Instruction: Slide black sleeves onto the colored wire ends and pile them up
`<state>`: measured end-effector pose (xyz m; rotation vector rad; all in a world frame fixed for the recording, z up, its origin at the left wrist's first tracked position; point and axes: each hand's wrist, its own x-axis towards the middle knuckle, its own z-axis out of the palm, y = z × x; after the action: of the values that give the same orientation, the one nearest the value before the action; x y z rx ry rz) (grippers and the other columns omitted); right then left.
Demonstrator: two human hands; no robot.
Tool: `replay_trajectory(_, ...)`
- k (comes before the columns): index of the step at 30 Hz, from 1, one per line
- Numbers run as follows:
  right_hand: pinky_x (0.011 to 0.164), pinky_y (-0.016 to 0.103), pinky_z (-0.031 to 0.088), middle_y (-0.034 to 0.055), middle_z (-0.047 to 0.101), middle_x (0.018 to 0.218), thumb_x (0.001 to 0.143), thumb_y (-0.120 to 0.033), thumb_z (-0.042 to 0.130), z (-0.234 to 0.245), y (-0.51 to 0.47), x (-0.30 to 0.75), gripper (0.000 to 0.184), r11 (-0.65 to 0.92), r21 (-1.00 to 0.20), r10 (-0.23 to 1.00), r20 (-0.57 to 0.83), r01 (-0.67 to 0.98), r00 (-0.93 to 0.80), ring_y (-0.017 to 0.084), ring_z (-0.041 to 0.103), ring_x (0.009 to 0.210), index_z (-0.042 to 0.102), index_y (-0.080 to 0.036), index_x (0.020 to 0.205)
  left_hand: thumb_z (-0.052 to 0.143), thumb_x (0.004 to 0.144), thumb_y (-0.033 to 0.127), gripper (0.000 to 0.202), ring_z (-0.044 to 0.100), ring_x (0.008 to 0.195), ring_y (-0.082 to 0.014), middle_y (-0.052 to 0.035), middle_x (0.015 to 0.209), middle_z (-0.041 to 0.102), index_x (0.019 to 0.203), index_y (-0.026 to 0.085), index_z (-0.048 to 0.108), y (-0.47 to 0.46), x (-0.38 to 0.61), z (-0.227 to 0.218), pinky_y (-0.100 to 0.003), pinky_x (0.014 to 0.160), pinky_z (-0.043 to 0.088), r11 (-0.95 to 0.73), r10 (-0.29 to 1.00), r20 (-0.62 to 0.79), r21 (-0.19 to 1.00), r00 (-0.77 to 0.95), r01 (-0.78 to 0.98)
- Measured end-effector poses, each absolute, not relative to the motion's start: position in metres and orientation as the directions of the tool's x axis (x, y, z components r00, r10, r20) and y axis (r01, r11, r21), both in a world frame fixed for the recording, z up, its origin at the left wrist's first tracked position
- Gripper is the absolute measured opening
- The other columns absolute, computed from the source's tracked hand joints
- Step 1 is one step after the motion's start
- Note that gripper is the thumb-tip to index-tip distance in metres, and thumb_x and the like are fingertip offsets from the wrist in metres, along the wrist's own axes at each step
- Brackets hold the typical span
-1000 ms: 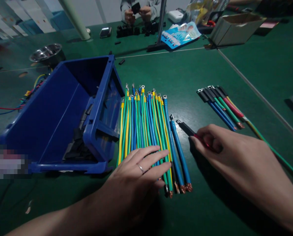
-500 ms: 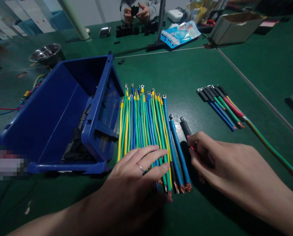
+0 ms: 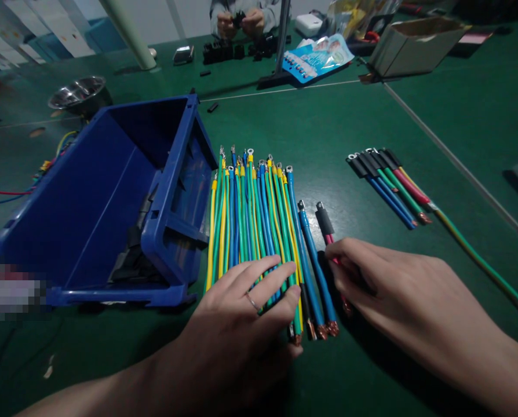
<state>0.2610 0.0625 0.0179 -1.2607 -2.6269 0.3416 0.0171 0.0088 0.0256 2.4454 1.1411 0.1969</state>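
Note:
A row of blue, green and yellow-green cables [image 3: 259,214] with ring terminals lies side by side on the green table [image 3: 320,133]. My left hand [image 3: 241,313] rests flat on the near end of this row, fingers stretched out. My right hand [image 3: 393,289] is closed on a red cable with a black sleeve [image 3: 325,223], held down against the table just right of the row's outermost blue cable. A smaller group of sleeved cables [image 3: 387,182] lies further right.
A blue plastic bin [image 3: 111,191] tipped toward me sits left of the cables, black parts inside. A steel bowl [image 3: 79,92] and loose wires lie far left. A cardboard box [image 3: 411,43] and blue packet [image 3: 317,58] stand behind. Another person's hands [image 3: 239,23] work across the table.
My right hand has swung the red cable from a slant to lie parallel beside the row and drawn it nearer. My left hand stayed flat on the cables.

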Motion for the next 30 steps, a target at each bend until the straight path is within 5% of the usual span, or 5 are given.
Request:
replay_trajectory(12,0.051,0.028,0.037,0.0039,0.064,0.073,0.096,-0.031,0.041,0.020,0.064,0.258,0.020,0.633,-0.231,0.774,0.144,0.739,-0.617,0.017,0.061,0.059,0.056,-0.021,0.087,0.053,0.097,0.040,0.035,0.045,0.136,-0.0336,-0.0130,0.147,0.051,0.124,0.016,0.052,0.007,0.017,0.027,-0.058,0.106,0.044,-0.610,0.756,0.032,0.394,0.653,0.687)
replay_trajectory(22,0.058,0.031,0.045,0.0044,0.062,0.079,0.092,-0.030,0.047,0.024,0.063,0.251,0.014,0.665,-0.200,0.747,0.195,0.720,-0.636,0.019,0.061,0.069,0.058,-0.021,0.090,0.056,0.095,0.037,0.051,0.040,0.140,-0.0305,-0.0124,0.150,0.046,0.139,0.016,0.044,0.010,0.017,0.019,-0.053,0.112,0.039,-0.571,0.774,0.015,0.450,0.633,0.687)
replay_trajectory(26,0.058,0.032,0.047,0.0051,0.060,0.079,0.092,-0.027,0.045,0.026,0.063,0.248,0.016,0.669,-0.207,0.743,0.216,0.714,-0.634,0.020,0.060,0.069,0.059,-0.020,0.090,0.060,0.090,0.043,0.069,0.031,0.145,-0.0317,-0.0107,0.158,0.034,0.149,0.017,0.034,0.013,0.020,0.021,-0.052,0.113,0.037,-0.540,0.787,-0.054,0.424,0.615,0.727)
replay_trajectory(30,0.064,0.035,0.051,0.0080,0.062,0.088,0.092,-0.024,0.046,0.024,0.063,0.249,0.016,0.675,-0.217,0.738,0.225,0.705,-0.637,0.021,0.060,0.077,0.060,-0.018,0.097,0.051,0.096,0.044,0.064,0.023,0.149,-0.0291,-0.0075,0.160,0.028,0.151,0.017,0.032,0.015,0.019,0.022,-0.051,0.118,0.029,-0.571,0.745,-0.100,0.415,0.659,0.708)
